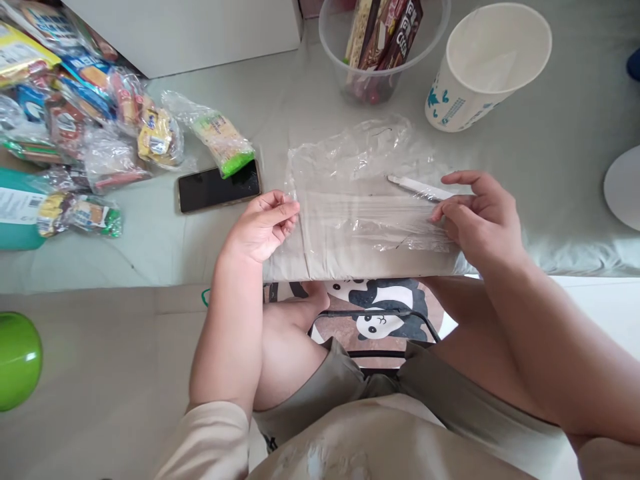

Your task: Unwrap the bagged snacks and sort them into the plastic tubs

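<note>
A clear plastic bag (345,193), crinkled and see-through, is spread flat near the front edge of the cloth-covered table. At its left edge my left hand (263,227) is closed, pinching the film between thumb and forefinger. My right hand (483,217) is over the bag's right end with its fingers curled. A slim white craft knife (420,188) runs out from between those fingers, its narrow tip pointing left over the film. Whether the right fingertips also grip the bag is unclear.
Left of the bag, a green-ended snack packet (220,137) overlaps a black phone (215,190). Wrapped snacks (70,113) are heaped at far left. Behind the bag stand a clear tub (345,83) holding snack boxes and a white paper cup (465,100). A white box (200,33) is at the back.
</note>
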Action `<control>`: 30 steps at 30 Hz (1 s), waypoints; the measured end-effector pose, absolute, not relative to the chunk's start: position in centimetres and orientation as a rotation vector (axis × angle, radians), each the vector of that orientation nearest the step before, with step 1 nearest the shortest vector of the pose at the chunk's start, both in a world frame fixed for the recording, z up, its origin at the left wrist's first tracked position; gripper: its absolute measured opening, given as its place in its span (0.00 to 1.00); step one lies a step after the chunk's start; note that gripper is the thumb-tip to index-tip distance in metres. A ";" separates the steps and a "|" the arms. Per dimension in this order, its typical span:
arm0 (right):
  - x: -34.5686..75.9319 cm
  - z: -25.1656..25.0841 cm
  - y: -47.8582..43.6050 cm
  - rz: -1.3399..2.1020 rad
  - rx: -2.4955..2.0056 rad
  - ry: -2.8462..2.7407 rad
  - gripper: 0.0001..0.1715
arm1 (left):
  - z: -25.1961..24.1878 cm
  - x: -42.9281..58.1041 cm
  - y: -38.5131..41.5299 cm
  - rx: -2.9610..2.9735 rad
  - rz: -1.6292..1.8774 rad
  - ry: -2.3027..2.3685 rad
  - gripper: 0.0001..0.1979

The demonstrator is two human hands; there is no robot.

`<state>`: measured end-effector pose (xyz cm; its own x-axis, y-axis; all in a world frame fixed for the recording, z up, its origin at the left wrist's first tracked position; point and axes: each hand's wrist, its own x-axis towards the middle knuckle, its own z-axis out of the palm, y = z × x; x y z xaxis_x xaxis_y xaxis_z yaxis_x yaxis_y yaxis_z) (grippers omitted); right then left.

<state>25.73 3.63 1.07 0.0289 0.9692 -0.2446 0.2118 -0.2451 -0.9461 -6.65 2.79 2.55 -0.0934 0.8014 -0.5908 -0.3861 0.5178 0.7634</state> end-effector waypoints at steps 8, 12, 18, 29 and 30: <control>25.6 0.8 3.7 1.227 -1.528 -1.124 0.22 | 1.8 -6.3 3.2 0.382 1.422 1.514 0.13; 25.6 0.6 3.3 1.219 -1.486 -1.123 0.22 | 1.7 -5.8 3.0 0.430 1.519 1.556 0.12; 25.1 1.3 2.6 1.273 -1.483 -1.200 0.19 | 2.1 -5.6 2.9 0.397 1.023 1.463 0.18; 26.3 0.7 3.2 1.179 -1.511 -1.135 0.18 | 1.5 -7.3 3.9 0.369 1.307 1.370 0.15; 26.3 0.8 3.3 1.171 -1.512 -1.111 0.18 | 1.2 -7.7 3.8 0.410 1.342 1.354 0.16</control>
<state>26.34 3.34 0.76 0.1486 0.9731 -0.1758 0.1243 -0.1948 -0.9729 -7.65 3.78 1.24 -0.3100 0.8394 -0.4464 -0.4391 0.2900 0.8503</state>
